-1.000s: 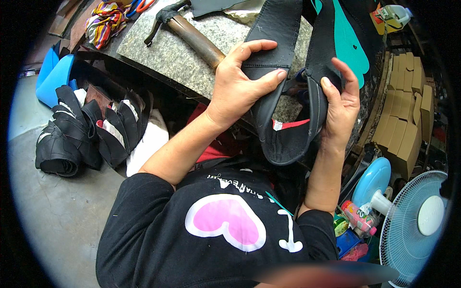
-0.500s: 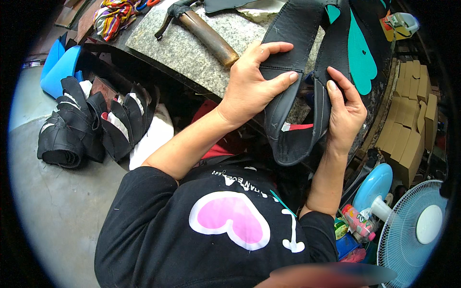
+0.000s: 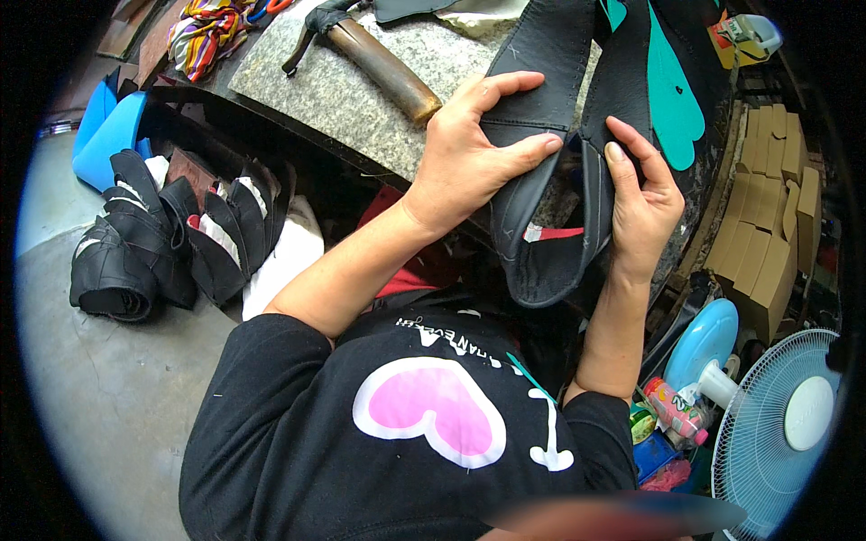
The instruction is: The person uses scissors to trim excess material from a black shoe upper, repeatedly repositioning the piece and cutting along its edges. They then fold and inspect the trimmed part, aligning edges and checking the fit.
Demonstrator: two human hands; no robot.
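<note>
A black leather shoe upper (image 3: 550, 279) with stitched seams hangs between my hands at the edge of the stone slab. My left hand (image 3: 469, 149) grips its left side, thumb on the seamed edge and index finger stretched over the leather. The other side is pinched between thumb and index finger of my right hand (image 3: 645, 203). A strip with red and white lining (image 3: 552, 233) shows inside the opening. Beyond the hands, the black leather continues up past the slab, and a teal leaf-shaped piece (image 3: 672, 99) lies beside it. My remaining left fingers are partly hidden.
On the stone slab (image 3: 298, 81) lies a hammer with a worn wooden handle (image 3: 383, 72). Bundled black uppers (image 3: 135, 243) and a blue folded sheet (image 3: 108, 140) are at the left. To the right are stacked cardboard pieces (image 3: 753, 216) and a fan (image 3: 780, 415).
Both hands keep their hold on the shoe upper, whose two seamed edges look slightly closer together. The whole scene is shifted a little in the picture.
</note>
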